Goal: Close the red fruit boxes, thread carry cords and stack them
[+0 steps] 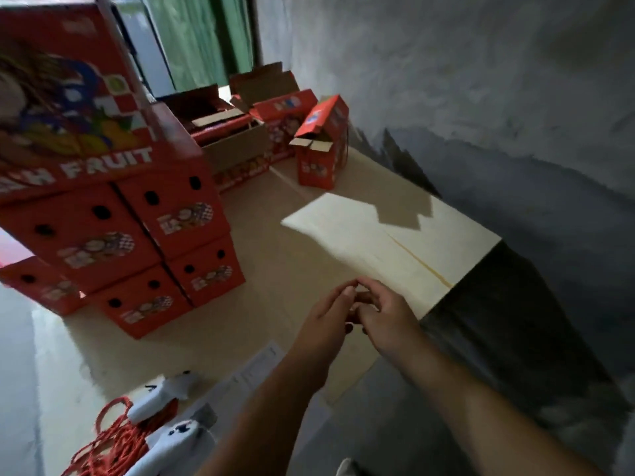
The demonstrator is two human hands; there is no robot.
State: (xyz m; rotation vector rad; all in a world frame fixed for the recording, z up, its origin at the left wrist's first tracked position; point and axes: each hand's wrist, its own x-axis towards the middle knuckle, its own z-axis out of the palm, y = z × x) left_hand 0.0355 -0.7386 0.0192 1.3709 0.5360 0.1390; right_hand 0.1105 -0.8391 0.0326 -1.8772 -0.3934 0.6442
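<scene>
While the left hand (pixel 324 316) and right hand (pixel 386 316) met fingertip to fingertip over the cardboard sheet (pixel 275 269), their grip could not be determined. Closed red fruit boxes (pixel 144 235) stood stacked at left; red cords (pixel 113 438) lay near the bottom left.

A rough, mottled grey plaster wall (pixel 481 80) rises beyond and to the right of the hands, darker and stained along its lower part. Flat sheets of tan cardboard (pixel 275 269) cover the floor beneath and ahead of the hands, and a bright patch of sunlight (pixel 360 235) falls across them just past the fingertips, cut by a jagged shadow. Bare, pale grey concrete floor (pixel 44 355) shows to the left. Far ahead and to the left hangs a green curtain (pixel 199 39), with a white panel (pixel 144 39) beside it. The right side, near the wall's foot, lies in deep shade.
</scene>
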